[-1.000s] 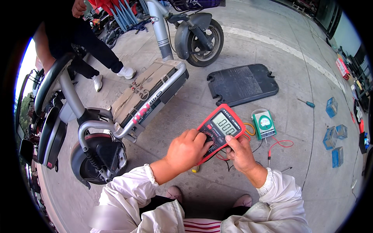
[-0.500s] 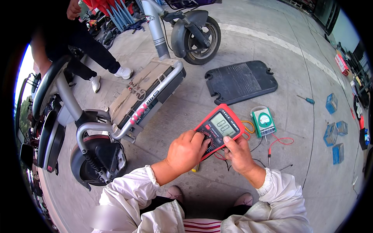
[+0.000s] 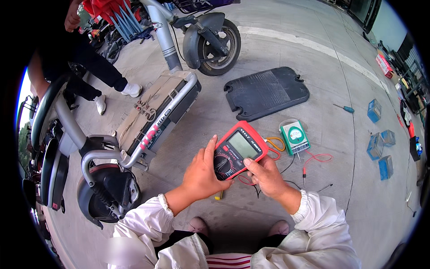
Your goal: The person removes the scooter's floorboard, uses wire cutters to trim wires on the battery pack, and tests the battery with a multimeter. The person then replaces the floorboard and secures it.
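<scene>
A red-cased digital multimeter [image 3: 236, 150] is held between my hands, its screen blank. My left hand [image 3: 201, 172] grips its left side, fingers along the edge and thumb at the lower corner. My right hand [image 3: 268, 177] is closed round the right side, thumb on the front below the screen. Beyond it, a green-and-white analog meter [image 3: 295, 136] lies on the ground. A red test probe [image 3: 304, 170] with its lead and a black test probe [image 3: 325, 188] lie nearby. Under the multimeter a yellow-handled tool [image 3: 218, 195] is partly hidden.
An electric scooter [image 3: 154, 130] with its deck uncovered stands at left; its black deck cover [image 3: 266, 92] lies beyond my hands. A person [image 3: 96, 67] stands behind the scooter. To the right are a screwdriver [image 3: 344, 108] and several blue blocks [image 3: 374, 110].
My left hand has left the dial and moved to the multimeter's left side. The screen has gone from showing digits to blank. The view has shifted slightly right.
</scene>
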Motion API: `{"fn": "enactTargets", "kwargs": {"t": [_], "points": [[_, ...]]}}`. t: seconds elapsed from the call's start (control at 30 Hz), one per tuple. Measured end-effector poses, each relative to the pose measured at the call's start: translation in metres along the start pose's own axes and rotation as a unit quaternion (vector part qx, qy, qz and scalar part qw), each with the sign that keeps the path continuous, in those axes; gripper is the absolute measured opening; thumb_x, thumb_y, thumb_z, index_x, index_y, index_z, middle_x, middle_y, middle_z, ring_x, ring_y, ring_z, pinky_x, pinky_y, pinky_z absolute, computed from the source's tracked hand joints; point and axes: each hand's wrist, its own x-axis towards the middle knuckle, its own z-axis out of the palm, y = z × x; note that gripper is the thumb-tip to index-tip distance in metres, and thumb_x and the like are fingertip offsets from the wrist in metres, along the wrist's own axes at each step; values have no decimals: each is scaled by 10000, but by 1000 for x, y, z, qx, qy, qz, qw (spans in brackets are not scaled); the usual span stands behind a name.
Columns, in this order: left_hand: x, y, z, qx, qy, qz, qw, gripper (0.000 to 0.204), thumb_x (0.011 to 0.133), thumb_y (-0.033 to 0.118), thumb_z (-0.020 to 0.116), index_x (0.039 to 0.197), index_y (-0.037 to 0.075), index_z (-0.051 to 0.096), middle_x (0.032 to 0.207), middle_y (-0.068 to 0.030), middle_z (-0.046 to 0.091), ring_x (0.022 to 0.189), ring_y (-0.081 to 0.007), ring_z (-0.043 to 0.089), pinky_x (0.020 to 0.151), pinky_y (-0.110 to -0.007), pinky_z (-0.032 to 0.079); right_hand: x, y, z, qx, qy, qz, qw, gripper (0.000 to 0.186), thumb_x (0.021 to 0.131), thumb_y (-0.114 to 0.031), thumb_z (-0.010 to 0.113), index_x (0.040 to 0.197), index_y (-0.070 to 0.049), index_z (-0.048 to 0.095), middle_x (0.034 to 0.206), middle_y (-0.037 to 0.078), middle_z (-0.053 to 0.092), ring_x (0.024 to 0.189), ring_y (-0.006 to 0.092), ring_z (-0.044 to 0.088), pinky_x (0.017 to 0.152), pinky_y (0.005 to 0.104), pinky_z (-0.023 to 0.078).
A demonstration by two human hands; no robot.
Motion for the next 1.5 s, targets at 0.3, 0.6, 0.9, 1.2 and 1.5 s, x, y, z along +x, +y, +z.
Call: {"fn": "enactTargets", "kwargs": {"t": [0.3,0.6,0.9,1.2,1.5], "points": [[7,-28,-32,262,1,148,954,899,602,244,864,1425,140,517,1171,-133,583,1056,-341,584,908,-463,470,0,-59,-40,-319,-217,6,923,266,952,-171,705,1161,-6,704,957,43,732,859,97,641,766,289,523],[7,-12,-35,-240,-12,76,968,1356,564,124,937,1606,-11,80,1467,-176,501,1350,-271,489,1127,-397,394,-6,25,-35,-417,-183,-52,889,347,1005,-328,589,1167,-23,624,1017,198,715,960,412,677,832,495,515],[-12,-1,-32,43,-229,225,946,999,511,322,940,1436,201,583,1193,-163,599,1086,-390,597,938,-450,493,16,-26,-52,-449,-160,-148,867,341,991,-361,610,1030,-33,695,870,160,713,839,332,694,737,456,514],[12,-6,-53,-334,76,6,939,1233,580,133,935,1592,34,237,1369,-130,529,1228,-262,541,1043,-404,433,-26,31,-5,-454,-318,-134,822,257,1007,-276,565,1054,-23,580,903,212,682,902,428,668,767,508,506],[-9,4,-45,-7,-334,173,926,1074,517,334,965,1475,118,531,1271,-133,624,1199,-338,593,1039,-420,456,8,-28,-49,-462,-194,-138,855,278,966,-321,654,1150,-117,697,974,108,744,917,294,710,830,443,532]]}}
